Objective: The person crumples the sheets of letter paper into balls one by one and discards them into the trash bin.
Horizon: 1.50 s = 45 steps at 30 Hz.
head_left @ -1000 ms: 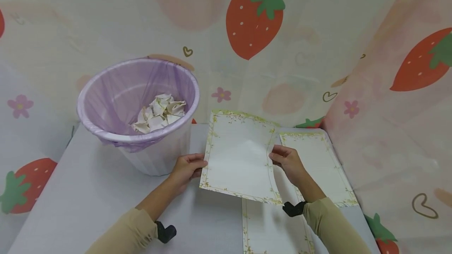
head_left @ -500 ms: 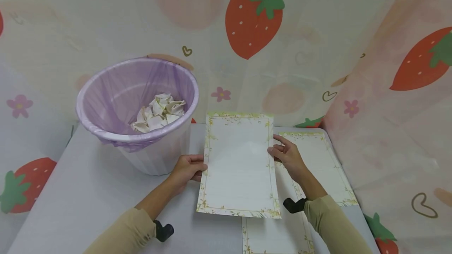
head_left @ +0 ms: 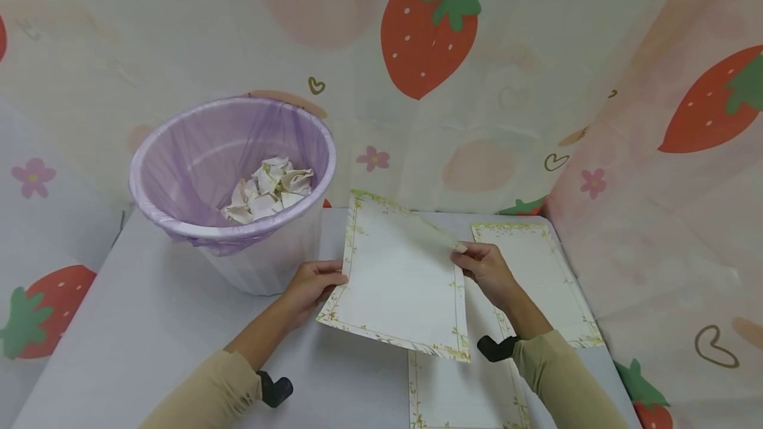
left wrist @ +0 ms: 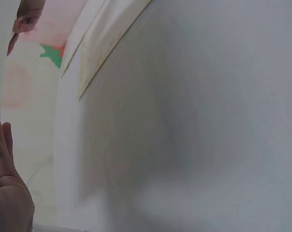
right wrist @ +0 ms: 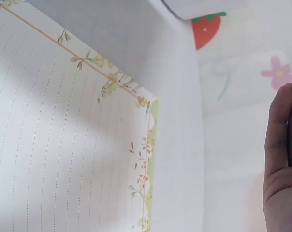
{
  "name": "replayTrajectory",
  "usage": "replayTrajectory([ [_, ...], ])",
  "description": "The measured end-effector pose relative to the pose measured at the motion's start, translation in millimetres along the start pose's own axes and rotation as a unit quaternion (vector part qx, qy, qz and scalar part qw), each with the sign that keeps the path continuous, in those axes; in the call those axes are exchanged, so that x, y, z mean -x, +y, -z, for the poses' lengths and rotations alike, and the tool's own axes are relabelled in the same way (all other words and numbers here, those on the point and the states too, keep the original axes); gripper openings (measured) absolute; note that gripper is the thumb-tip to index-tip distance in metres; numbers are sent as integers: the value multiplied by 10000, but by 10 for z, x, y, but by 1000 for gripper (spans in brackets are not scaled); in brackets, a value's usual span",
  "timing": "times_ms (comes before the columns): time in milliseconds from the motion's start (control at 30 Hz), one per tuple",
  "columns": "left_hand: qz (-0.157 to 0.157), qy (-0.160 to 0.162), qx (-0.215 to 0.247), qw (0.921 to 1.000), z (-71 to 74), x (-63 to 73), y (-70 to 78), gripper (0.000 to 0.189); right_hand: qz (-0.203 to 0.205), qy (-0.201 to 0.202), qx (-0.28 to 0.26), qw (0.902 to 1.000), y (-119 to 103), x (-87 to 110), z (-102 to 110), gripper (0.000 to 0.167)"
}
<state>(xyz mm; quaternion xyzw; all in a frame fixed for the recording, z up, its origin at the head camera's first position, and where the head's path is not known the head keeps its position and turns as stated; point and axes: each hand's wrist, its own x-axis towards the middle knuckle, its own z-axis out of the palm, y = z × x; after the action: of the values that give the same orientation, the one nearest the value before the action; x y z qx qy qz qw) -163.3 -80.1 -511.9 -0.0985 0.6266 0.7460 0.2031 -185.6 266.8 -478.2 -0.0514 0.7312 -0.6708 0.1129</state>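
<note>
In the head view, a sheet of decorative paper with a yellow-green floral border is held up in the air, tilted and bent. My left hand pinches its left edge, thumb on the front. My right hand pinches the right edge near the upper corner, which curls towards the thumb. Behind the sheet, the fingers of both hands are partly hidden. The left wrist view catches part of my left hand at its left border; the right wrist view has part of my right hand at its right border.
A white trash bin with a purple liner stands at the left, crumpled paper inside. Matching sheets lie on the white table: one sheet below the held one, another sheet at the right. Strawberry-patterned cloth hangs behind.
The held sheet first straightens and turns flatter to the view, then tilts and bends again, its lower-left corner swinging out left and its upper-right corner dipping. Both hands keep their hold.
</note>
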Motion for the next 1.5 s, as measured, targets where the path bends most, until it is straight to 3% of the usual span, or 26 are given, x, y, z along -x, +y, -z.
replayTrajectory([
  [167,103,-100,281,9995,4,13,34,46,102,-151,160,9997,-7,26,7,31],
  [467,120,-815,1259,9886,35,20,91,53,387,-277,927,9946,-75,99,46,30],
  [767,41,-1227,1374,9829,64,-13,53,47,921,-443,1711,9799,-174,132,4,31],
  [1000,-56,-1228,1308,9838,68,-6,48,38,1486,-469,2624,9523,-211,161,-104,34],
  [1133,-7,-1202,1668,9786,66,-1,53,32,1751,-471,2927,9389,-227,172,-155,33],
  [1267,71,-1199,1927,9739,70,-8,60,43,2076,-388,3292,9204,-214,165,-170,33],
  [1367,89,-1202,1697,9781,69,-15,68,51,2347,-323,3629,9012,-206,159,-174,32],
  [1500,127,-1017,1070,9890,54,-11,74,43,2541,-323,3842,8870,-202,153,-184,32],
])
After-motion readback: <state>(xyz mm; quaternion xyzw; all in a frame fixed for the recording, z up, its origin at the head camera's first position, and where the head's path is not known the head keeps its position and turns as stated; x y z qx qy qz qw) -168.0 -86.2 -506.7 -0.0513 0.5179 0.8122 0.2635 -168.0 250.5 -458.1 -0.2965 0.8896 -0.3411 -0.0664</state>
